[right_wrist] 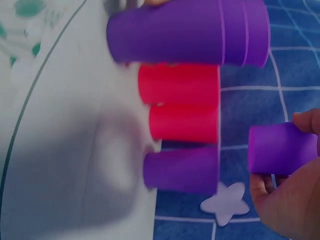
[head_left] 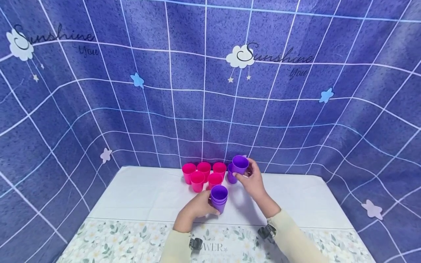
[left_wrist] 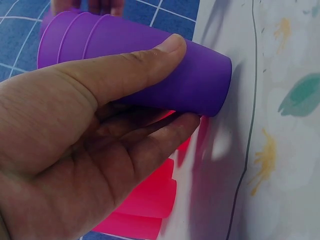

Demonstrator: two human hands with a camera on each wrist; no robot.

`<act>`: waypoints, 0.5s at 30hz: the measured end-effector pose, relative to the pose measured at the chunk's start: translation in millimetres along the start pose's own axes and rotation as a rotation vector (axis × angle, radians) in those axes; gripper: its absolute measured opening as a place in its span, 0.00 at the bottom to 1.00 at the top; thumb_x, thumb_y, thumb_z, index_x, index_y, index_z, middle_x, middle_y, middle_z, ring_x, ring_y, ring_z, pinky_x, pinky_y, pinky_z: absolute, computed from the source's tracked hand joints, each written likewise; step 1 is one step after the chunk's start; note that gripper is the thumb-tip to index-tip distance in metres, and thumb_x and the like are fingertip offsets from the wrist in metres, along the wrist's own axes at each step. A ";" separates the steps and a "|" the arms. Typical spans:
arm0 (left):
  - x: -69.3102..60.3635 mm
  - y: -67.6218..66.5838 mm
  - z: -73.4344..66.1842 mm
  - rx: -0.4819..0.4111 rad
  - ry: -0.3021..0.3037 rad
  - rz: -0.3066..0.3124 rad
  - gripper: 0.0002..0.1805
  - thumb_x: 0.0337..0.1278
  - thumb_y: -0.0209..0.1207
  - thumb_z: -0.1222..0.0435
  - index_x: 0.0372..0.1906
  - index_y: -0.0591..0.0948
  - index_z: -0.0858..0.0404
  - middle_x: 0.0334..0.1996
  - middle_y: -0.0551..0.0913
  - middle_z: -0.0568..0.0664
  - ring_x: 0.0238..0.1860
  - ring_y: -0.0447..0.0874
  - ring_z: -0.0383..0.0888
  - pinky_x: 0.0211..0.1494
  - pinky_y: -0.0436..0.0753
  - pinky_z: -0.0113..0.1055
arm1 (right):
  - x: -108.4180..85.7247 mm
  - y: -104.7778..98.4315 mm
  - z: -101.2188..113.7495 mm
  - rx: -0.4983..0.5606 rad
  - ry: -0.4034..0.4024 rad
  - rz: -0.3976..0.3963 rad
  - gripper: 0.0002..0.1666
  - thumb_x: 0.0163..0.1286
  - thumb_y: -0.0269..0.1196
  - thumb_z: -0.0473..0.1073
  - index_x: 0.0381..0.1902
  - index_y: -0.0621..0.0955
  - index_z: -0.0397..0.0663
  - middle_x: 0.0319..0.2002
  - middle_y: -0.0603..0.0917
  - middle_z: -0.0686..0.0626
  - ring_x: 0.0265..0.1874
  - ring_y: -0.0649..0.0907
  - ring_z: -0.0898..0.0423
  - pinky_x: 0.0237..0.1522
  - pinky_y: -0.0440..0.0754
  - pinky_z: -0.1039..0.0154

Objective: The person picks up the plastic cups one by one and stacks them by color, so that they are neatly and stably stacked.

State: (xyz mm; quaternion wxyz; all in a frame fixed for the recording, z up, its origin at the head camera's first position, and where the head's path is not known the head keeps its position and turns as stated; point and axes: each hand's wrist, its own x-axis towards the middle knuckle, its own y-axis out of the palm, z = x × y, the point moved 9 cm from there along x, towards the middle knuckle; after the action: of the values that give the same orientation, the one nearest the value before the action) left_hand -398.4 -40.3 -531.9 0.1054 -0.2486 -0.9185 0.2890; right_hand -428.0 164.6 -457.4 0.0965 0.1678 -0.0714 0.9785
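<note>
A nested stack of purple cups (head_left: 219,199) is gripped by the left hand (head_left: 198,205), in front of the pink cups; in the left wrist view the thumb lies along the stack (left_wrist: 200,70) and the fingers are below it. The right hand (head_left: 254,179) holds a single purple cup (head_left: 240,165), mouth up, raised above the table. Behind and left of it, partly hidden, another purple cup (head_left: 231,176) stands at the right end of the pink cups. In the right wrist view, that standing cup (right_wrist: 182,169) is apart from the held cup (right_wrist: 282,148).
Several pink cups (head_left: 197,181) stand mouth up in two rows near the back edge of the white table (head_left: 141,193). A floral cloth strip (head_left: 125,237) runs along the front. A blue gridded curtain (head_left: 184,91) hangs behind and at both sides.
</note>
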 end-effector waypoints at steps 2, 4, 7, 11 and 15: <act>0.4 0.3 -0.2 0.003 0.007 -0.002 0.34 0.39 0.82 0.70 0.58 0.83 0.63 0.48 0.90 0.52 0.49 0.88 0.46 0.60 0.87 0.47 | -3.7 4.4 5.2 0.008 -0.019 0.026 0.41 0.57 0.75 0.24 0.68 0.73 0.36 0.58 0.84 0.32 0.46 0.82 0.66 0.52 0.85 0.73; 0.7 0.5 0.6 0.006 0.005 -0.004 0.34 0.39 0.82 0.70 0.58 0.83 0.62 0.48 0.90 0.51 0.47 0.87 0.44 0.58 0.86 0.46 | -7.9 9.0 10.3 0.015 -0.036 0.057 0.41 0.58 0.75 0.24 0.68 0.73 0.36 0.57 0.84 0.32 0.46 0.83 0.67 0.53 0.85 0.72; 0.8 0.9 2.2 0.010 0.000 -0.006 0.35 0.39 0.82 0.69 0.59 0.83 0.61 0.47 0.90 0.51 0.46 0.86 0.43 0.57 0.86 0.44 | -15.0 14.9 17.3 0.030 -0.047 0.098 0.41 0.57 0.75 0.25 0.68 0.73 0.38 0.56 0.85 0.32 0.45 0.84 0.66 0.53 0.86 0.70; 0.9 1.4 3.0 0.011 -0.001 -0.002 0.35 0.39 0.83 0.69 0.60 0.83 0.61 0.48 0.90 0.50 0.48 0.87 0.44 0.60 0.86 0.46 | -25.5 21.8 26.3 0.046 -0.045 0.143 0.43 0.57 0.76 0.25 0.69 0.72 0.40 0.56 0.85 0.32 0.45 0.85 0.64 0.52 0.86 0.69; 1.5 0.7 1.9 0.016 0.004 -0.006 0.36 0.39 0.82 0.68 0.61 0.83 0.62 0.50 0.90 0.51 0.52 0.88 0.46 0.64 0.85 0.49 | -34.4 30.2 32.4 0.043 -0.078 0.186 0.42 0.58 0.76 0.27 0.69 0.72 0.39 0.55 0.85 0.32 0.44 0.85 0.65 0.50 0.85 0.69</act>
State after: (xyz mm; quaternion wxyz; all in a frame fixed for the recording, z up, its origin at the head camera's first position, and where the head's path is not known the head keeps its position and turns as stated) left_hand -400.1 -39.9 -533.8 0.1102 -0.2455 -0.9167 0.2955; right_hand -392.4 124.0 -442.1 -0.0014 0.2003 -0.0693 0.9773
